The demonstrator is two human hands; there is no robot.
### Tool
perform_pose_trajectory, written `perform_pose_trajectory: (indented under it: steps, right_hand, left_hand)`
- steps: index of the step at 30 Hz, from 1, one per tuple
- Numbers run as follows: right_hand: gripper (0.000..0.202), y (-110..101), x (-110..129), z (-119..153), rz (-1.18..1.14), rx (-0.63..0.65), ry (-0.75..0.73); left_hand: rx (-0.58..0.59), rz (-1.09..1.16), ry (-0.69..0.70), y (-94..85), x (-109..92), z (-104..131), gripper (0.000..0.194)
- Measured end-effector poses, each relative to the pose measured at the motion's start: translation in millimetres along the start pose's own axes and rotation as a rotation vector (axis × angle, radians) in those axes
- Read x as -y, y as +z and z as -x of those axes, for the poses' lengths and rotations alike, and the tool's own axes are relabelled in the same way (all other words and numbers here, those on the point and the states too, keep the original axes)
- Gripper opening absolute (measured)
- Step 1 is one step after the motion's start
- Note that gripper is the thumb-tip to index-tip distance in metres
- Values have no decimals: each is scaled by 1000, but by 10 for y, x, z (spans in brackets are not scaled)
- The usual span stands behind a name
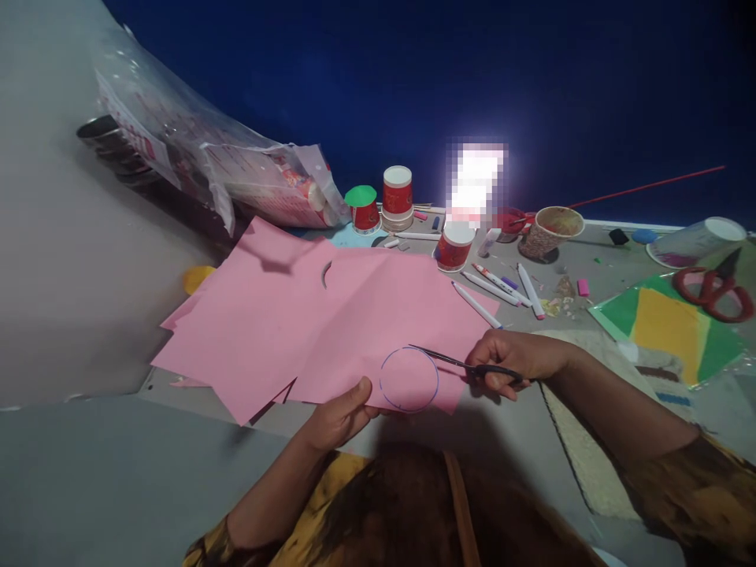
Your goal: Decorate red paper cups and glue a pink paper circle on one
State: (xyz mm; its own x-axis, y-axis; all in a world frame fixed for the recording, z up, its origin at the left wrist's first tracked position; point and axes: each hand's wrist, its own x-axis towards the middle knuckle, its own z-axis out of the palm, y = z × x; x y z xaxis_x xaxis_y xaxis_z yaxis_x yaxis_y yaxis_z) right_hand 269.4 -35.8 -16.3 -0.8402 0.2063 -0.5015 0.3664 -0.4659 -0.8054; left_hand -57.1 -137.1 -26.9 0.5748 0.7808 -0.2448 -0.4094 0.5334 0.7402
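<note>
Scissors (444, 357), black-handled ones, sit gripped in the right hand (502, 364), right of centre in the frame, fingers curled round the handles and blades pointing left. Those blades lie across the upper right of a blue-outlined circle (409, 379) on the pink paper sheet (369, 331), and whether they bite into it I cannot tell from this angle. Down at lower centre, the left hand (341, 413) has the sheet's near edge pinched, thumb on top and fingers tucked beneath, just left of that circle. So the sheet spans the middle of the frame, overlapping a spread of more pink sheets (230, 323) at centre left. A white marker (476, 305) lies over the right part of the pink paper, and more white felt-tip pens (491, 289) are scattered just beyond it. Up behind the paper, a red paper cup (453, 248) rests upside down, with a stack of red cups (398, 198) further left and a green-topped cup (364, 211) right beside that. Look upper left: a printed plastic bag (265, 185) leans in there. Over at upper right stand a speckled cup (551, 235) and a white cup (700, 240) tipped on its side or rim, while red-handled scissors (713, 293) rest at the far right, over green and yellow sheets (667, 331).
</note>
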Motion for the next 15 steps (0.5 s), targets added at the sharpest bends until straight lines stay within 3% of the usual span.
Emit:
perform_pose_trajectory:
  steps: [11,15]
  right_hand:
    - [55,-50,146,-24,8,37,49]
    - [53,-71,142,-26,14,39,56]
  left_hand:
    - [67,-6,-50,58,-134,26,60]
    - [39,-11,-45,56,-123,33,61]
